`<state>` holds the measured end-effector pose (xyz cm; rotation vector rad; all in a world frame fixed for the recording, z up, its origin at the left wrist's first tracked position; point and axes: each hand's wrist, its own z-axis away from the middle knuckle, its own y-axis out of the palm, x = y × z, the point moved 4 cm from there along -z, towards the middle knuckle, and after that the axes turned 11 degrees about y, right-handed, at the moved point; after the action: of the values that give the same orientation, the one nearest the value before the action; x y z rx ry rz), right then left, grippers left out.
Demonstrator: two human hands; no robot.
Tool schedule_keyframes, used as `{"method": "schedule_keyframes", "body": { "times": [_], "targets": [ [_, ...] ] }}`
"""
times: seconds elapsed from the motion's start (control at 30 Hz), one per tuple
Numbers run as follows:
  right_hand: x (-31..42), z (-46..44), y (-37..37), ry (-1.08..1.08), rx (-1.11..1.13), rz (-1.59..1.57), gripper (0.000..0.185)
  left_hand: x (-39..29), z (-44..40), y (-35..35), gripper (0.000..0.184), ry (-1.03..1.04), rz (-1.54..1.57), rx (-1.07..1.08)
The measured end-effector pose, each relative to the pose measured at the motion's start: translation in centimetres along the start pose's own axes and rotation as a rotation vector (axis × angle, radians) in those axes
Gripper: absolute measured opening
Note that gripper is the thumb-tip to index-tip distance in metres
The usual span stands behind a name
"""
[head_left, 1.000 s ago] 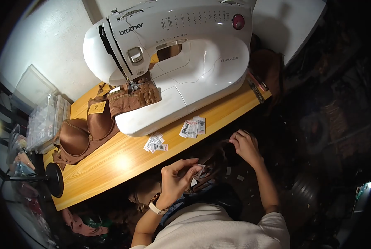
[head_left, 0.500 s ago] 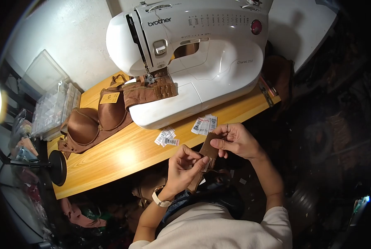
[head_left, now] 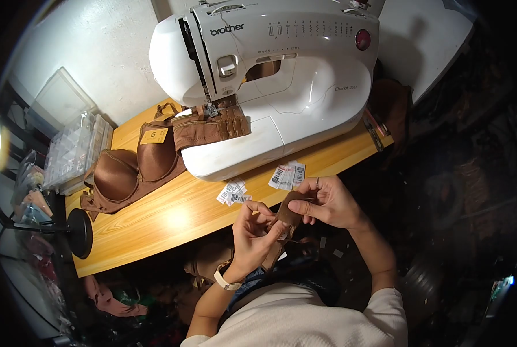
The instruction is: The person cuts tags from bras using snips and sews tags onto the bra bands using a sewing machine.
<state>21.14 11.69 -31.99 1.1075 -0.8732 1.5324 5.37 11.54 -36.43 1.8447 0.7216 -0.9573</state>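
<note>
Between my hands, just off the table's front edge, is a brown fabric strip [head_left: 287, 213] that looks like part of a bra band. My right hand [head_left: 331, 202] pinches its upper end between thumb and fingers. Lower down, my left hand [head_left: 255, 234] has its thumb and fingertips closed on the strip's other end; a small pale patch shows by that thumb, too small to make out. Two groups of printed white labels [head_left: 287, 175] lie on the table beyond my hands. A brown bra [head_left: 115, 175] lies at the left, its band under the sewing machine's presser foot [head_left: 211, 109].
The white sewing machine [head_left: 310, 75] fills the back of the wooden table [head_left: 154, 231]. A clear compartment box [head_left: 76, 150] stands at the left edge, near a lamp with a round black base [head_left: 80, 233]. Dark tools [head_left: 374, 133] lie at the table's right end.
The brown strip is turned and bunched more between my hands. My left fingers have lifted slightly, and my right thumb has slid a little left and down. The bra stays under the machine.
</note>
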Motion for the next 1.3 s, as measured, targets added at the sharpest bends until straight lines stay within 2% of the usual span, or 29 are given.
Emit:
{"method": "schedule_keyframes", "body": {
  "times": [0.07, 0.17, 0.23, 0.27, 0.37, 0.43, 0.8, 0.9, 0.97, 1.0, 1.07, 1.13, 1.17, 1.2, 1.3],
  "targets": [
    [-0.2, -0.3, -0.5, 0.03, 0.003, -0.007, 0.022, -0.3, 0.0, 0.1, 0.03, 0.006, -0.054, -0.029],
    [0.3, -0.8, -0.9, 0.066, 0.026, -0.013, 0.023, -0.3, -0.2, 0.2, 0.03, -0.055, 0.051, -0.062],
    [1.2, -0.7, -0.1, 0.051, 0.208, 0.127, 0.023, -0.1, -0.2, 0.2, 0.032, -0.043, 0.001, -0.068],
    [1.2, -0.8, -0.1, 0.05, 0.225, 0.23, 0.023, -0.4, -0.3, 0.1, 0.032, -0.042, 0.0, -0.066],
    [2.1, -1.0, -0.2, 0.072, 0.273, 0.264, 0.023, -1.0, -0.5, -0.2, 0.033, -0.092, 0.1, 0.024],
    [1.8, -1.4, -0.3, 0.058, 0.294, 0.284, 0.022, -0.8, -0.4, -0.6, 0.037, -0.147, 0.074, 0.086],
    [2.3, -1.4, -0.1, 0.031, 0.327, 0.339, 0.022, -0.9, -0.6, -0.5, 0.041, -0.159, 0.026, 0.144],
    [2.7, -1.2, 0.2, -0.05, 0.316, 0.362, 0.023, -0.8, -0.7, -0.6, 0.042, -0.163, 0.043, 0.128],
    [3.2, -0.8, 0.4, -0.138, 0.185, 0.551, 0.021, -0.7, -0.7, -0.5, 0.042, -0.162, 0.049, 0.112],
    [3.2, -0.6, 0.7, -0.139, 0.185, 0.551, 0.021, -0.7, -0.7, -0.4, 0.043, -0.167, 0.053, 0.109],
    [3.7, -0.1, 0.8, -0.198, 0.042, 0.636, 0.019, -0.5, -0.6, -0.3, 0.044, -0.173, 0.056, 0.108],
    [4.2, 0.5, 0.8, -0.204, -0.005, 0.648, 0.016, -0.2, -0.3, 0.2, 0.054, -0.189, 0.002, 0.193],
    [4.7, 0.8, 0.6, -0.211, -0.051, 0.66, 0.013, -0.3, -0.1, 0.7, 0.059, -0.128, 0.012, 0.223],
    [5.4, 1.3, 0.5, -0.216, -0.054, 0.662, 0.013, 0.1, 0.3, 0.2, 0.056, -0.108, -0.184, 0.344],
    [8.8, 3.7, -0.7, -0.441, -0.156, 0.674, 0.007, 0.6, 1.8, -3.1, 0.047, -0.116, -0.84, 0.649]
  ]
}}
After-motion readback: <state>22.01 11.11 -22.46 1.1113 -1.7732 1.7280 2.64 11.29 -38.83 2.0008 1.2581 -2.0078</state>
